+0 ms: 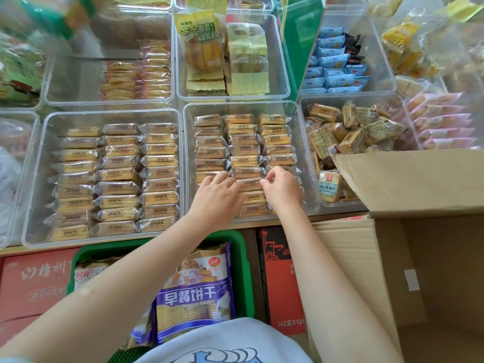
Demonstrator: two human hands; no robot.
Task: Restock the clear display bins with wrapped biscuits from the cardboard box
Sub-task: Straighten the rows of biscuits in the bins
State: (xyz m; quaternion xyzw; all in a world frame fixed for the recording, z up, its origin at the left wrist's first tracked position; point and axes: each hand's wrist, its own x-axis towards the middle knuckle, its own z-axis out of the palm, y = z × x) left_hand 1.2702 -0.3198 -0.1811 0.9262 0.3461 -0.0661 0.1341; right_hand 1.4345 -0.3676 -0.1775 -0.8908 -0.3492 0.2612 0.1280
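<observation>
- We see both hands inside the middle clear bin (306, 158), which holds three rows of wrapped biscuits (242, 138).
- Our left hand (218, 193) lies on the bin's near packs, fingers loosely spread and flat, gripping nothing.
- Our right hand (281, 188) pinches a wrapper edge at the bin's right row.
- The cardboard box (408, 258) stands open right of that bin.
- A second biscuit bin (39, 179) sits just left of it.

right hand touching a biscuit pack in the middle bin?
Touching. Head view: right hand fingertips pinch the wrapper edge of a biscuit pack in the middle bin; no gap visible.
</observation>
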